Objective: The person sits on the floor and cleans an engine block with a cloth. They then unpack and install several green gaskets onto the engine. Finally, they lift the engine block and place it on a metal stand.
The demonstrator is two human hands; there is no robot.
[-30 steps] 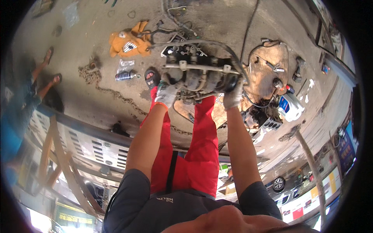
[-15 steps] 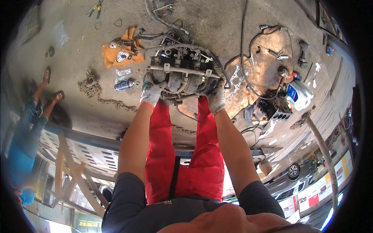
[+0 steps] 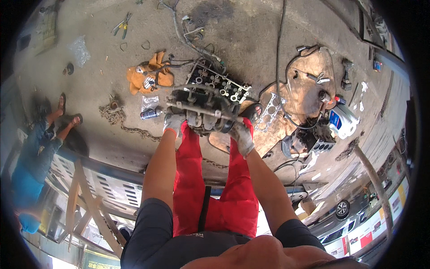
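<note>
My gloved left hand [image 3: 174,122] is closed round the left end of a dark intake manifold [image 3: 197,117] with a metal rail across it. My gloved right hand [image 3: 242,138] grips its right end. The manifold hangs in front of my red trousers, slightly blurred by motion. Just beyond it lies a cylinder head [image 3: 236,89] on the floor, its round ports and metal frame showing. The manifold covers the near side of the cylinder head. Both hands' fingertips are partly hidden behind the manifold.
Left lie an orange cloth [image 3: 160,76], a spray can [image 3: 151,114], a rusty chain [image 3: 130,130] and pliers [image 3: 122,27]. Right are a stained cardboard sheet [image 3: 309,76], a gasket [image 3: 269,114], a cordless tool [image 3: 346,74], a white jug [image 3: 344,122] and an engine block [image 3: 309,139]. A person [image 3: 33,166] is at far left.
The intake manifold has come back toward me and away from the cylinder head, with both hands on it. More of the cylinder head now shows. The view has shifted slightly.
</note>
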